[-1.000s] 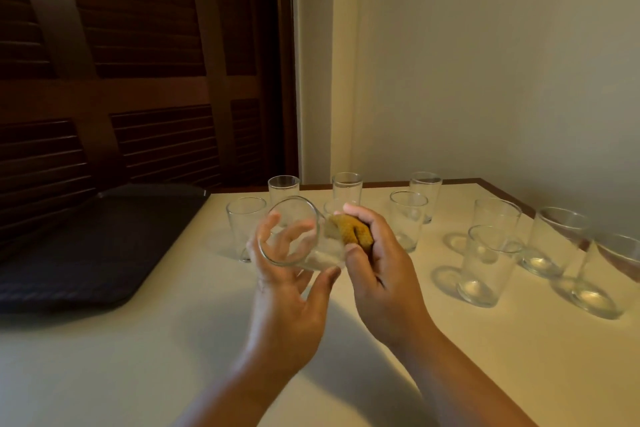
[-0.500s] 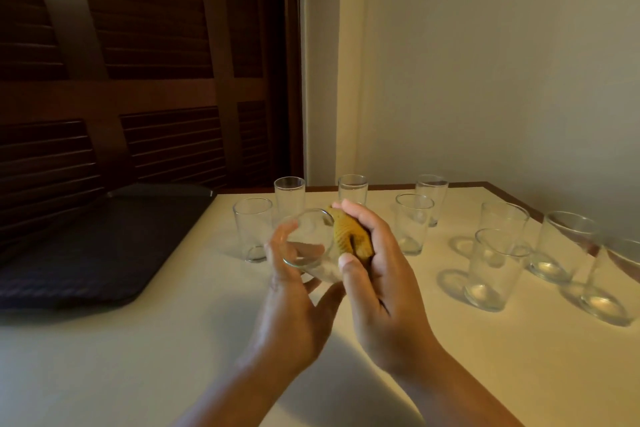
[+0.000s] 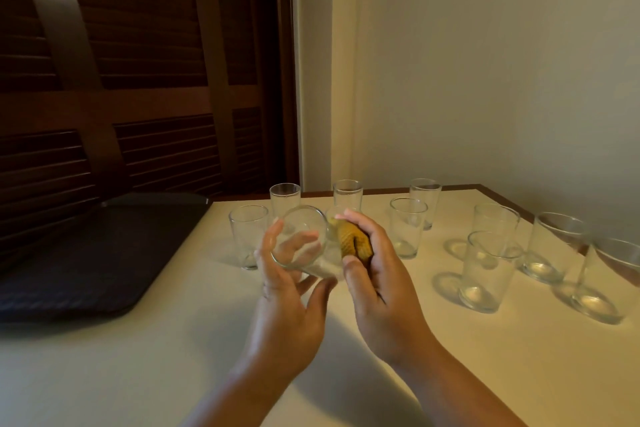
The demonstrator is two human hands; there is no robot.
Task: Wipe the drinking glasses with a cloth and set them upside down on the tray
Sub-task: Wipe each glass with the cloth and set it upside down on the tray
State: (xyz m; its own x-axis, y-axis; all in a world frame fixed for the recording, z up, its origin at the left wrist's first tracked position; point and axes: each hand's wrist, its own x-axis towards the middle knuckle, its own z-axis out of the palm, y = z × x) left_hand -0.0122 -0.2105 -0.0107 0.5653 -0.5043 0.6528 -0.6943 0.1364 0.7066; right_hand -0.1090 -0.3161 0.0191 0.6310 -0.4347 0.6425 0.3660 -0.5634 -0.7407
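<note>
My left hand (image 3: 287, 291) holds a clear drinking glass (image 3: 301, 239) on its side above the table, the open rim turned toward me and to the left, fingers showing through the glass. My right hand (image 3: 377, 284) grips a bunched yellow cloth (image 3: 353, 241) and presses it against the glass's right side, near its base. The dark tray (image 3: 86, 260) lies at the left of the table with nothing on it. Several more glasses stand upright on the table, such as one (image 3: 247, 236) just left of the held glass and one (image 3: 486, 270) to the right.
The cream table (image 3: 173, 357) ends in a brown edge at the right and back. Upright glasses line the back (image 3: 348, 194) and the right side (image 3: 554, 246). A dark louvred wooden door stands behind the tray, a pale wall behind the glasses.
The held glass has turned a little in my left hand, and the cloth has shifted along its side. Both hands stay at about the same place above the table.
</note>
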